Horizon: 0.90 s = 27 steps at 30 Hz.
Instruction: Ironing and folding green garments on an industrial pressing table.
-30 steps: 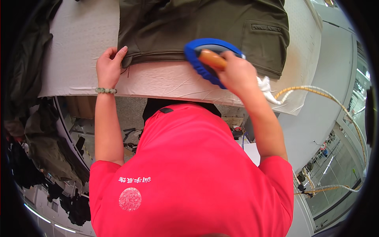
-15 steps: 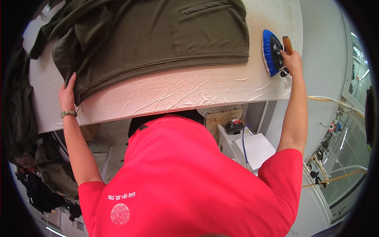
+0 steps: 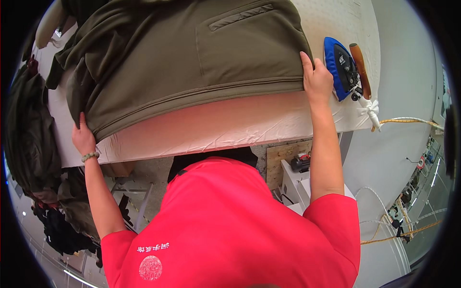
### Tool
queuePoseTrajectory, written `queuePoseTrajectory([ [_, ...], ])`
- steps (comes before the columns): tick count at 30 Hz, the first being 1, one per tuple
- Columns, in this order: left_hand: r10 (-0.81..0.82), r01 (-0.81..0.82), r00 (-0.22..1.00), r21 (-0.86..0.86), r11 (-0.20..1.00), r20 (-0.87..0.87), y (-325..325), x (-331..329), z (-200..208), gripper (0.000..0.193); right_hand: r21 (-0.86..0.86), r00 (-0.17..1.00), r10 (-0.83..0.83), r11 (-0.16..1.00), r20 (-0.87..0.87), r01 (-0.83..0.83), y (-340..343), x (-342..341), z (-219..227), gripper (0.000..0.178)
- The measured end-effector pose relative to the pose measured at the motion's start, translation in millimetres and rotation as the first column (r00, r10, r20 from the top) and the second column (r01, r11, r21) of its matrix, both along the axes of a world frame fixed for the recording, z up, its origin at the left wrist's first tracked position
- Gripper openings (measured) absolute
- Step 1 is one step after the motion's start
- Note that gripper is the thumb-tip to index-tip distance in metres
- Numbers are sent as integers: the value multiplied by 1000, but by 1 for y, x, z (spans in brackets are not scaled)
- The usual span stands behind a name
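Observation:
An olive-green garment [image 3: 240,57] with a slanted pocket opening and a stitched hem lies spread over the pale padded ironing table [image 3: 225,132]. My left hand [image 3: 84,139] is closed on its lower left corner, thumb on top. At the right edge, just above the hem, my right hand [image 3: 318,82] pinches the fabric with the thumb on top; its other fingers are partly hidden. Just right of that hand rests an iron [image 3: 342,67] with a blue cover round its base and a brown wooden handle, and nobody holds it.
A white and yellow hose [image 3: 408,120] runs off from the iron's side of the table. Dark garments [image 3: 31,139] hang in a heap along the left edge. Below the table stands a white machine [image 3: 290,180] with a black motor [image 3: 301,164].
My right hand has let go of the iron and moved left onto the garment's right edge. The iron stays on the table. My left hand still grips the lower left corner.

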<state>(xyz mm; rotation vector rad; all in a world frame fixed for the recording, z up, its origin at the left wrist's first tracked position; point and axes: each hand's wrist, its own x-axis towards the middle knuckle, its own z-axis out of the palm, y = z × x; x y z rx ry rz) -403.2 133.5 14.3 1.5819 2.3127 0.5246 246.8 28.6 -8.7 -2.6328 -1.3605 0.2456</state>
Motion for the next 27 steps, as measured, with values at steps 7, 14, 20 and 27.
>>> queuePoseTrajectory([
  [7,-37,34,997,-43,998,-66,-6,13,-31,66,-64,992,-82,994,98,89,1,-23,-4,68],
  [14,-97,83,994,-232,969,-46,8,9,-27,66,-211,916,-368,894,162,396,39,-17,0,85],
  [20,-107,87,992,-253,964,-69,1,4,-33,62,-159,823,-409,852,395,499,35,-40,-10,83],
  [27,-231,231,973,-2,973,32,-11,-14,-52,38,-112,786,-347,880,511,461,36,-33,-21,79],
])
